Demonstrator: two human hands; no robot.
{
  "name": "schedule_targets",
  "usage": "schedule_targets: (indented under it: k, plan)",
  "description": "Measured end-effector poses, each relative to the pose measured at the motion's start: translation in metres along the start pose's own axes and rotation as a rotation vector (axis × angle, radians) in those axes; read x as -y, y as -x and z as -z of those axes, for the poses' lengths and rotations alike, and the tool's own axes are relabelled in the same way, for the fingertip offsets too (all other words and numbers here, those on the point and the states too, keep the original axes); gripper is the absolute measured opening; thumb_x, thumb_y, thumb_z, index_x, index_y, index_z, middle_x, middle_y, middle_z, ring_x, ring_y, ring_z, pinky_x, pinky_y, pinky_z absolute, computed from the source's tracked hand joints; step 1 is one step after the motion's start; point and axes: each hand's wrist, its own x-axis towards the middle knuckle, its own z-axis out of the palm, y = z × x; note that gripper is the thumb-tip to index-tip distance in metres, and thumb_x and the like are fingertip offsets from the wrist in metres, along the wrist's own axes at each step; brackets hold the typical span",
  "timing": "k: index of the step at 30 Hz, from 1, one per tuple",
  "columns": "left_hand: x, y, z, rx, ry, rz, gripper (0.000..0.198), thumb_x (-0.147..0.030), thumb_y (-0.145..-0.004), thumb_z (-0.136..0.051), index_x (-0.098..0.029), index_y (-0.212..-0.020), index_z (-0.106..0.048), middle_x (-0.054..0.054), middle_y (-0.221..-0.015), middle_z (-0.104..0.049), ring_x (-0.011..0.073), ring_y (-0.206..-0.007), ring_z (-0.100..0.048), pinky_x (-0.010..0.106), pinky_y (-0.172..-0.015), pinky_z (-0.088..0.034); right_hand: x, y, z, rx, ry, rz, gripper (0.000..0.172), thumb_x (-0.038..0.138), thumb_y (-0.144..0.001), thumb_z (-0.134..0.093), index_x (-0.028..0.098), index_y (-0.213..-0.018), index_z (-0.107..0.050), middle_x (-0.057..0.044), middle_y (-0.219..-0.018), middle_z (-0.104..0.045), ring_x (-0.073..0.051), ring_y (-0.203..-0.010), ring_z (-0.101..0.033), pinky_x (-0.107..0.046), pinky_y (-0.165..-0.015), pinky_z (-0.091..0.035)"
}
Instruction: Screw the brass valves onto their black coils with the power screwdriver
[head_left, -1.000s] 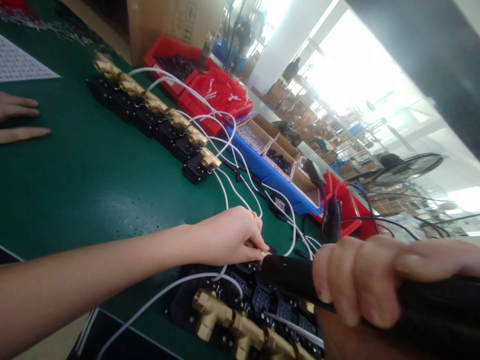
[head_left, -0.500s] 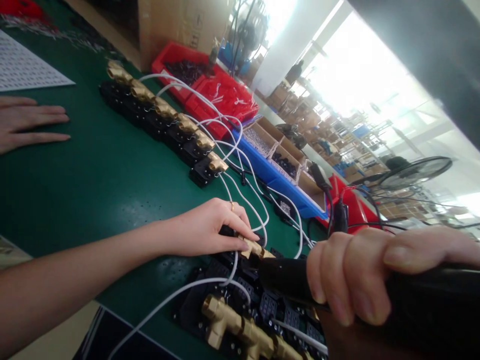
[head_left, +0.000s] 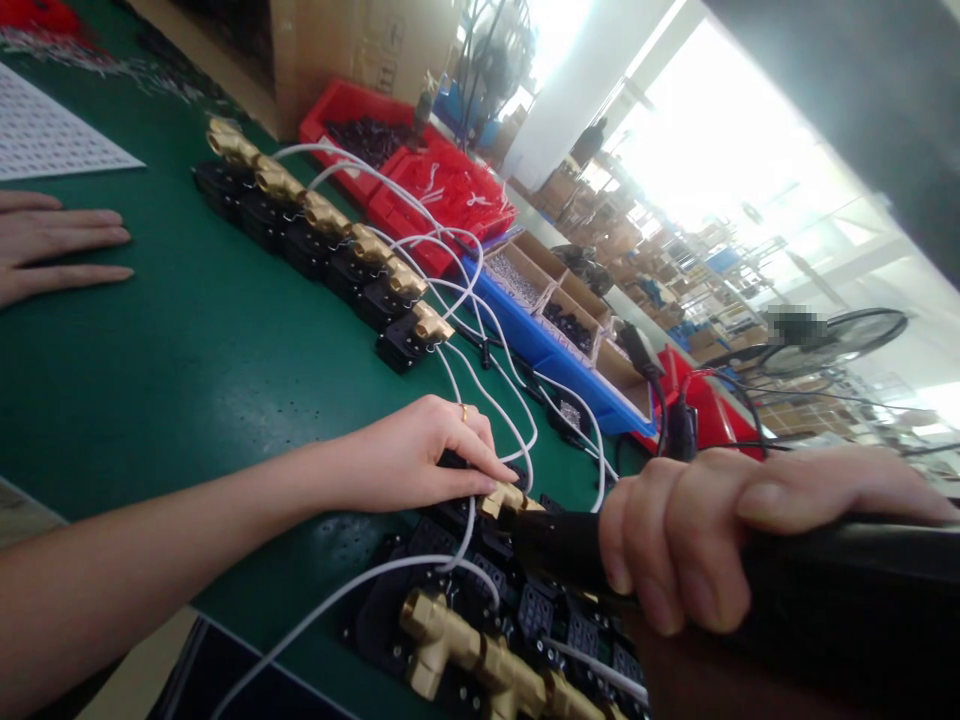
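My left hand [head_left: 427, 452], with a ring on one finger, pinches a brass fitting [head_left: 501, 503] on a black part. My right hand [head_left: 697, 540] is wrapped round a black power tool [head_left: 810, 590], whose front end points at that same fitting. Whether the tip touches it is hard to see. In front of my hands, more brass fittings [head_left: 480, 655] sit on black housings with white cables [head_left: 360, 578]. Farther back on the green table [head_left: 195, 380] lies a row of black units [head_left: 300, 250] with brass fittings on top.
Another person's hand [head_left: 60, 245] lies flat at the left edge, near a printed sheet [head_left: 56, 130]. Red bins [head_left: 450, 200], a blue divided tray [head_left: 562, 350], a cardboard box [head_left: 360, 50] and black cables stand behind. A fan [head_left: 847, 340] is at right.
My right hand and the black tool have shifted slightly left. My left hand stays on the fitting. The whole view has moved very slightly.
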Motion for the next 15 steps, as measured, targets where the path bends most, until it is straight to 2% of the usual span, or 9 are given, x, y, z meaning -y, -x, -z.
schedule_targets:
  k: [4, 8, 11, 12, 13, 15]
  plan:
    - [0.0, -0.001, 0.001, 0.001, -0.007, -0.001, 0.017, -0.016, -0.087, -0.067, -0.02, -0.101, -0.077, 0.004, -0.088, -0.072, 0.0133, -0.085, -0.064, 0.022, -0.076, -0.05, -0.002, 0.001, 0.0, 0.0, -0.004, 0.005, 0.029, 0.046, -0.085, -0.071, 0.016, -0.088, -0.072, -0.004, -0.055, -0.064, -0.017, -0.043, -0.056, -0.03, -0.04, -0.049]
    - [0.003, 0.0, 0.002, 0.009, -0.008, -0.004, 0.017, -0.016, -0.087, -0.068, -0.019, -0.101, -0.077, 0.004, -0.087, -0.072, 0.0131, -0.084, -0.064, 0.021, -0.076, -0.05, -0.003, -0.001, 0.01, 0.026, 0.02, 0.018, 0.03, 0.047, -0.085, -0.07, 0.017, -0.091, -0.072, -0.003, -0.056, -0.064, -0.017, -0.044, -0.057, -0.03, -0.042, -0.05]
    - [0.004, 0.0, 0.002, 0.016, -0.008, -0.009, 0.018, -0.017, -0.087, -0.067, -0.02, -0.102, -0.076, 0.004, -0.088, -0.072, 0.0133, -0.085, -0.064, 0.022, -0.076, -0.05, -0.003, -0.003, 0.016, 0.205, -0.011, 0.03, 0.035, 0.048, -0.086, -0.069, 0.016, -0.1, -0.071, -0.006, -0.063, -0.067, -0.019, -0.05, -0.061, -0.033, -0.045, -0.053]
    - [0.004, 0.0, 0.002, 0.019, -0.012, -0.007, 0.018, -0.017, -0.088, -0.067, -0.02, -0.102, -0.076, 0.004, -0.088, -0.072, 0.0133, -0.085, -0.064, 0.022, -0.077, -0.05, -0.003, -0.003, 0.017, 0.23, -0.026, 0.028, 0.037, 0.049, -0.086, -0.068, 0.015, -0.102, -0.07, -0.007, -0.064, -0.068, -0.02, -0.051, -0.062, -0.034, -0.046, -0.053]
    - [0.004, 0.0, 0.002, 0.02, -0.016, -0.005, 0.018, -0.017, -0.088, -0.067, -0.02, -0.102, -0.076, 0.004, -0.088, -0.072, 0.0134, -0.085, -0.064, 0.022, -0.077, -0.05, -0.002, -0.003, 0.016, 0.222, -0.036, 0.024, 0.038, 0.049, -0.086, -0.068, 0.015, -0.101, -0.071, -0.007, -0.064, -0.068, -0.02, -0.051, -0.061, -0.034, -0.046, -0.053]
    - [0.004, 0.0, 0.002, 0.021, -0.024, 0.002, 0.017, -0.017, -0.088, -0.067, -0.021, -0.102, -0.076, 0.004, -0.088, -0.073, 0.0136, -0.085, -0.064, 0.023, -0.077, -0.05, 0.0, -0.001, 0.012, 0.117, -0.041, 0.0, 0.035, 0.05, -0.085, -0.07, 0.016, -0.096, -0.072, -0.007, -0.063, -0.068, -0.02, -0.05, -0.06, -0.034, -0.045, -0.052]
